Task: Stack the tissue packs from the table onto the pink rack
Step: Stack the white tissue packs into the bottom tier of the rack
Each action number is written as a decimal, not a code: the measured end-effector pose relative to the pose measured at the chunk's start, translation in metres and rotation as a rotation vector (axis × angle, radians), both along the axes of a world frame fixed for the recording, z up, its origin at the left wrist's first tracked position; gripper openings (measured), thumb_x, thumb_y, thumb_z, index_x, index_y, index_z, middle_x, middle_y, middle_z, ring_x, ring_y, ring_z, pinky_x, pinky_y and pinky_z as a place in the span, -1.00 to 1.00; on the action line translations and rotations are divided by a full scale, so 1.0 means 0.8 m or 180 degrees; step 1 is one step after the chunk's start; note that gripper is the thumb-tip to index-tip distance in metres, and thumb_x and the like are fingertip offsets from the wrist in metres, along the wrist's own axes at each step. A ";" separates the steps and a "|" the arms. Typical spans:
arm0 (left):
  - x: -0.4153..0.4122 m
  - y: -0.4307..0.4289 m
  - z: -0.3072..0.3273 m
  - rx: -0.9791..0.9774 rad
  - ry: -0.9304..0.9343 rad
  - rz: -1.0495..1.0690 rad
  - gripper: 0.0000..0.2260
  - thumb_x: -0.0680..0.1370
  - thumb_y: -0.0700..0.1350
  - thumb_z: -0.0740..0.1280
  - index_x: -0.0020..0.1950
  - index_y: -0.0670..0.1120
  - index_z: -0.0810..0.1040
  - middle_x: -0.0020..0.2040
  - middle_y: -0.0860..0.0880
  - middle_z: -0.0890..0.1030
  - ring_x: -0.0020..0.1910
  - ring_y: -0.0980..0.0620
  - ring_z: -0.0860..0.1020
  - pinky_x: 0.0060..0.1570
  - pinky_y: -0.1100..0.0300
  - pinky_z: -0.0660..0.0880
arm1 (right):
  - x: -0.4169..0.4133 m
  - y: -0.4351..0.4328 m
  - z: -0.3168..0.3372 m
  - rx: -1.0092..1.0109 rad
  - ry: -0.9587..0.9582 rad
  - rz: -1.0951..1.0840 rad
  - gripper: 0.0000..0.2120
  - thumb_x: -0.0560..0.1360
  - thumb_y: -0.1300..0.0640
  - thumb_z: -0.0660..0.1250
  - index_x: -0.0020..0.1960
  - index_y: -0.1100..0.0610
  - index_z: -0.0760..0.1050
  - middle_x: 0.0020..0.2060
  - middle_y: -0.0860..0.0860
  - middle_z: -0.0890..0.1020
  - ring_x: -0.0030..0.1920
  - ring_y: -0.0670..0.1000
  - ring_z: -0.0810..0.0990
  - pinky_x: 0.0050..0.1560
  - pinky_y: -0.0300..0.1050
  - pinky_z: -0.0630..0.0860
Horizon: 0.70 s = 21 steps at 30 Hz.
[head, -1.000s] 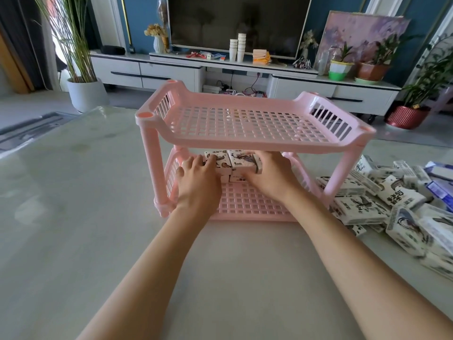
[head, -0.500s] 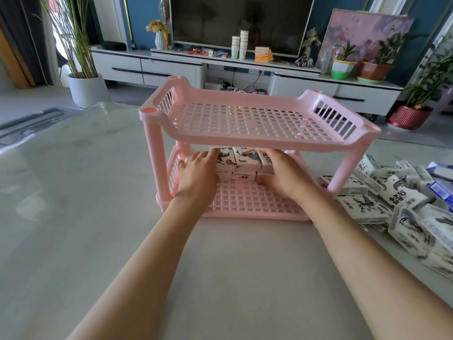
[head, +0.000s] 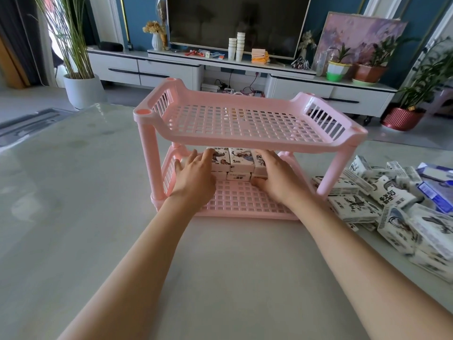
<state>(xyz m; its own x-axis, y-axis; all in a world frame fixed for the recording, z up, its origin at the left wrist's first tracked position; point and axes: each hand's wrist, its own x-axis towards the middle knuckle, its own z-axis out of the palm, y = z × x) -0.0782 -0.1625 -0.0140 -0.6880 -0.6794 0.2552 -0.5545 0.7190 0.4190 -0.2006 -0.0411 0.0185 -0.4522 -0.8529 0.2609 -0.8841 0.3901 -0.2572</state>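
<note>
A two-tier pink rack [head: 245,141] stands in the middle of the table. On its lower shelf sits a two-layer stack of white tissue packs [head: 241,163] with dark drawings. My left hand [head: 193,177] presses the stack's left side with straight fingers. My right hand [head: 277,177] holds its right side, fingers over the top and thumb low at the front. The upper shelf holds nothing. A loose heap of tissue packs [head: 392,207] lies on the table right of the rack.
The glossy grey table [head: 98,217] runs wide to the left and front. A blue-and-white packet [head: 434,192] lies among the heap at the far right. Behind the table are a TV cabinet, paper cups and potted plants.
Both hands have stayed against the stack on the lower shelf and eased it a little deeper. The view has tilted up slightly.
</note>
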 end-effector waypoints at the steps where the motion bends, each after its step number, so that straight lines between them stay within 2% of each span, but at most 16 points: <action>1: -0.001 0.000 -0.002 -0.0030 0.0031 -0.0024 -0.50 0.50 -0.25 0.22 0.41 -0.12 0.18 0.26 -0.09 0.40 0.35 -0.12 0.27 0.40 -0.18 0.04 | -0.002 -0.001 -0.004 -0.0057 0.0165 0.0002 -0.31 0.46 0.09 0.39 0.48 0.06 0.12 0.41 0.05 0.31 0.38 0.09 0.28 0.26 -0.20 0.14; 3: -0.003 -0.001 -0.005 -0.0148 0.0189 -0.0088 -0.43 0.45 -0.27 0.24 0.44 -0.13 0.15 0.31 -0.11 0.37 0.35 -0.13 0.24 0.40 -0.13 0.10 | -0.001 0.002 -0.007 -0.0218 0.0414 0.0064 -0.27 0.43 0.09 0.41 0.48 0.07 0.10 0.42 0.02 0.31 0.39 0.08 0.27 0.35 -0.12 0.14; 6: -0.002 0.017 0.010 -0.0035 0.0498 -0.0101 -0.38 0.41 -0.35 0.21 0.45 -0.14 0.15 0.38 -0.12 0.30 0.39 -0.11 0.21 0.41 -0.03 0.18 | 0.024 0.028 -0.009 -0.0261 0.0217 0.0426 -0.30 0.47 0.29 0.34 0.49 0.09 0.06 0.38 0.04 0.32 0.36 -0.02 0.28 0.40 -0.26 0.13; 8: 0.000 0.048 0.033 0.0134 0.0642 0.0047 -0.47 0.46 -0.36 0.16 0.42 -0.13 0.23 0.37 -0.09 0.32 0.35 -0.07 0.28 0.27 0.08 0.30 | 0.046 0.063 -0.011 -0.0197 -0.0033 0.0721 -0.37 0.50 0.31 0.29 0.47 0.08 0.11 0.40 0.00 0.28 0.40 -0.08 0.22 0.41 -0.32 0.01; 9: 0.001 0.067 0.043 0.0150 0.0843 0.0183 -0.55 0.48 -0.35 0.14 0.36 -0.14 0.33 0.33 -0.09 0.37 0.28 -0.06 0.35 0.11 0.14 0.34 | 0.055 0.085 -0.011 -0.0200 -0.0134 0.0850 -0.41 0.51 0.29 0.28 0.46 0.07 0.14 0.42 -0.04 0.26 0.42 -0.11 0.19 0.39 -0.36 -0.02; 11: 0.002 0.106 0.051 0.0104 0.1540 0.0385 -0.69 0.45 -0.36 0.15 0.13 -0.18 0.51 0.17 -0.08 0.46 0.09 -0.04 0.45 -0.10 0.26 0.27 | 0.062 0.131 -0.009 -0.0288 -0.0302 0.0928 -0.48 0.52 0.28 0.29 0.43 0.07 0.25 0.39 -0.11 0.29 0.41 -0.21 0.18 0.38 -0.45 0.00; 13: 0.006 0.151 0.052 0.0256 0.2352 0.0323 -0.77 0.39 -0.37 0.13 -0.10 -0.18 0.53 -0.04 -0.02 0.46 -0.10 0.02 0.45 -0.22 0.21 0.29 | 0.056 0.182 -0.002 -0.0542 -0.0453 0.0786 -0.55 0.49 0.32 0.30 0.34 0.07 0.38 0.30 -0.15 0.39 0.33 -0.27 0.28 0.32 -0.53 0.07; 14: 0.009 0.174 0.050 0.0235 0.2561 0.0242 -0.79 0.36 -0.35 0.12 -0.16 -0.18 0.51 -0.11 0.01 0.44 -0.17 0.07 0.42 -0.28 0.19 0.32 | 0.050 0.210 0.005 -0.0654 -0.0537 0.0643 -0.57 0.48 0.33 0.31 0.29 0.04 0.42 0.25 -0.14 0.44 0.28 -0.27 0.35 0.28 -0.54 0.13; 17: 0.010 0.240 0.040 0.0333 0.2370 -0.0308 -0.82 0.36 -0.35 0.16 -0.17 -0.15 0.49 -0.19 0.08 0.43 -0.24 0.11 0.38 -0.31 0.20 0.34 | 0.024 0.286 0.020 -0.0863 -0.0611 0.0142 -0.57 0.47 0.31 0.32 0.21 -0.11 0.40 0.13 -0.20 0.50 0.15 -0.38 0.40 0.14 -0.60 0.21; 19: 0.001 0.279 0.033 0.0677 0.1853 -0.0929 -0.76 0.40 -0.39 0.21 -0.08 -0.10 0.51 -0.12 0.12 0.45 -0.14 0.07 0.45 -0.18 0.19 0.42 | 0.000 0.329 0.021 -0.1024 -0.0691 -0.0308 -0.58 0.47 0.33 0.32 0.15 -0.12 0.40 0.08 -0.15 0.55 0.05 -0.36 0.47 0.05 -0.59 0.29; 21: -0.015 0.309 0.026 0.0699 0.1325 -0.1343 -0.72 0.44 -0.35 0.23 0.08 -0.09 0.50 0.03 0.07 0.45 0.04 0.04 0.46 0.00 0.20 0.42 | -0.024 0.363 0.018 -0.1260 -0.0835 -0.0797 -0.62 0.46 0.40 0.28 0.10 -0.03 0.46 0.01 -0.05 0.60 -0.07 -0.33 0.52 -0.06 -0.59 0.34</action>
